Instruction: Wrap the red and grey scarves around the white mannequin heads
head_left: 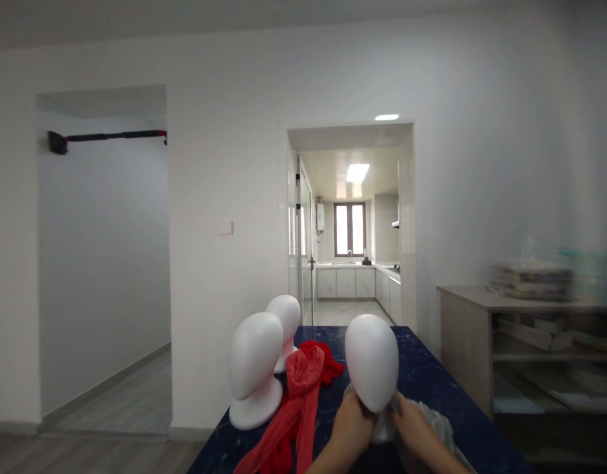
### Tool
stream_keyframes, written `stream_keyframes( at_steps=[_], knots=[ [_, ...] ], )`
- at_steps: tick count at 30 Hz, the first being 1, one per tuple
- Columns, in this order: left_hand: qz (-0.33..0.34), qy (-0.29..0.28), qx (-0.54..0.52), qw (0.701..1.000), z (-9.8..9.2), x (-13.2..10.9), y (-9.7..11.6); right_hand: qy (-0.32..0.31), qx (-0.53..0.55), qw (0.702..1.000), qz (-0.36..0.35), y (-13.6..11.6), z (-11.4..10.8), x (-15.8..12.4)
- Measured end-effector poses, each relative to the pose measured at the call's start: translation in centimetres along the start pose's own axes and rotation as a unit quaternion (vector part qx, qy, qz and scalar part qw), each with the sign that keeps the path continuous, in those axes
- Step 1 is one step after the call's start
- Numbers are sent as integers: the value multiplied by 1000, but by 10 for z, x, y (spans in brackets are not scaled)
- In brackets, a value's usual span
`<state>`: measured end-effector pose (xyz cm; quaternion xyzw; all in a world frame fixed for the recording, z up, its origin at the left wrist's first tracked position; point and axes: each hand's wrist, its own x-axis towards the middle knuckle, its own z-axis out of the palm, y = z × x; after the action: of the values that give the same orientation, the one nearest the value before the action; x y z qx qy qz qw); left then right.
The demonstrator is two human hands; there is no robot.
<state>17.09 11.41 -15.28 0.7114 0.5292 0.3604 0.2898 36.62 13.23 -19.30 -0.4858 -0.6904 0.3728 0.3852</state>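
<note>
A white foam mannequin head (pixel 371 361) stands upright on the dark blue table (pixel 432 365). A grey scarf (pixel 438 421) shows on both sides of its neck, and one length trails to the right over the tabletop. At the left of the neck, my left hand (pixel 353 421) is closed on the scarf. My right hand (pixel 413 422) grips it on the other side, just below the chin. The stretch of scarf behind the neck is hidden by the head.
Left of my hands, two more white mannequin heads, a nearer one (pixel 255 359) and a farther one (pixel 284 322), stand near the table edge. Beside them lie a coral-red scarf (pixel 303 388) and a brighter red cloth (pixel 333 365). A wooden shelf unit (pixel 464 342) stands at right.
</note>
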Motion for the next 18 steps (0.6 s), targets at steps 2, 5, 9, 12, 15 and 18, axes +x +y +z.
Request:
stream_keyframes(
  at_steps=[2,5,9,12,15,18],
  knots=[
    [-16,54,11,998,1,-5,6,95,-83,992,-8,-7,17,-5],
    [-28,88,44,995,-7,-14,4,133,-165,977,-9,-19,35,-12],
    [-32,87,92,991,-18,-29,-9,118,-224,967,-20,-32,43,-22],
    [-66,76,98,990,-26,-29,-13,141,-283,949,9,-43,45,-31],
    [-106,12,33,994,-29,-18,-10,158,-304,939,34,-52,53,-38],
    [-140,-54,-41,988,-25,-8,-5,169,-304,936,53,-59,67,-44]
  ],
)
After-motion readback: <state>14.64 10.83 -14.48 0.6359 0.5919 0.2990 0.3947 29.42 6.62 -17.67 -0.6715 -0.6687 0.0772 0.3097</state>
